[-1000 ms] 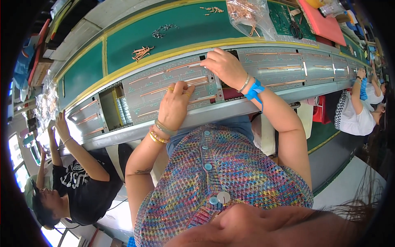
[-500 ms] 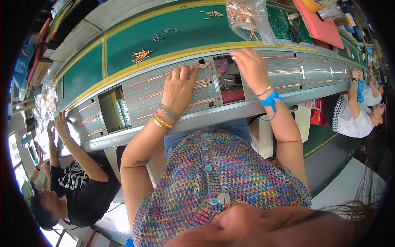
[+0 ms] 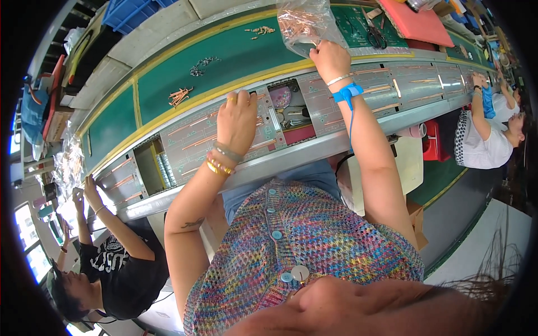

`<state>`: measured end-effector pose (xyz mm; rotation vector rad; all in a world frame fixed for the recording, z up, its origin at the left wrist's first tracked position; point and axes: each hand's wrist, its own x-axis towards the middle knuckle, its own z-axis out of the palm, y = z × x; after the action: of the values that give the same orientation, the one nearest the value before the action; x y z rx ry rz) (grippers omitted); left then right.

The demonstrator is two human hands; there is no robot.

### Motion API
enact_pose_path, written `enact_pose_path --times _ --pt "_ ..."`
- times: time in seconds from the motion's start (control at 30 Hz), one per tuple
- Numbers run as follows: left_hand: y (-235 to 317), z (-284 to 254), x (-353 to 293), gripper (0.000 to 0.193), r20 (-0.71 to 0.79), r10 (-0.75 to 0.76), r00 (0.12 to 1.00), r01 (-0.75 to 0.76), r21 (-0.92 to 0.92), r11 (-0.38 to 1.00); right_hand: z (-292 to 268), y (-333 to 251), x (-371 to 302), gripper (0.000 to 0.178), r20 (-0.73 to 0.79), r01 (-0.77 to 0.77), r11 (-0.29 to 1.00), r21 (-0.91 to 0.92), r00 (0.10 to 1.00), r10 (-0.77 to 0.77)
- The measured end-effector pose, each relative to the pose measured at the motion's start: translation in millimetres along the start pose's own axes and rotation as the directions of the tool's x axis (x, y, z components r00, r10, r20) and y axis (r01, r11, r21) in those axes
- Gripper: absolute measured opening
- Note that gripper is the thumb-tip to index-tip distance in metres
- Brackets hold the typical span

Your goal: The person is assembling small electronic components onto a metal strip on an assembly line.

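Note:
My left hand (image 3: 237,126), with its fingers curled together, rests over a grey board (image 3: 182,137) marked with traces and carrying thin copper-coloured strips. Whatever its fingertips may hold is hidden. Farther right, my right hand (image 3: 332,61) reaches across the rail to the near end of a clear plastic bag (image 3: 302,25) filled with copper-coloured pieces. The fingers of that hand are bent closed at the bag's edge; what lies between them cannot be made out. A blue wrist strap (image 3: 348,93) with a cord circles my right wrist.
Small piles lie on the green bench top: copper-coloured pins (image 3: 179,97), dark parts (image 3: 203,66) and pale brass-coloured parts (image 3: 259,31). A gap in the line holds a tray with tools (image 3: 295,116). Scissors (image 3: 376,37) lie at the far right. A co-worker in black (image 3: 120,263) works at left.
My right hand has moved from above the line to the plastic bag. The fingers of my left hand have drawn together and curled. The whole view has shifted slightly.

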<state>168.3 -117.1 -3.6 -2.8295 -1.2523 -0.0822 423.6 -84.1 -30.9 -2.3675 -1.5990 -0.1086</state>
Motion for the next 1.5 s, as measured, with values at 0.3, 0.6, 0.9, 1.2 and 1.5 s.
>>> enact_pose_path --times 0.3,0.6,0.9,1.2,1.5 --pt "45 25 125 0.005 -0.49 0.172 0.855 -0.341 -0.28 0.897 -31 31 -29 0.007 -0.168 0.087 0.985 0.15 0.984 -0.061" --pt "69 31 174 0.019 -0.126 -0.038 0.991 0.007 -0.239 0.971 -63 24 -86 0.009 -0.2 0.264 0.846 0.463 0.961 -0.19" --pt "26 -5 139 0.012 -0.158 0.193 0.968 -0.222 -0.199 0.954 -47 -27 -140 0.014 -0.127 0.554 0.622 0.553 0.794 -0.595" --pt "-82 -19 -15 0.016 0.037 -0.093 0.995 0.08 -0.851 0.52 -16 -58 -144 0.014 -0.096 0.751 0.469 0.466 0.569 -0.817" --pt "-158 26 -157 0.019 0.449 -0.411 0.793 0.434 -0.891 -0.135 -28 -37 -148 0.026 -0.078 0.805 0.496 0.326 0.546 -0.834"
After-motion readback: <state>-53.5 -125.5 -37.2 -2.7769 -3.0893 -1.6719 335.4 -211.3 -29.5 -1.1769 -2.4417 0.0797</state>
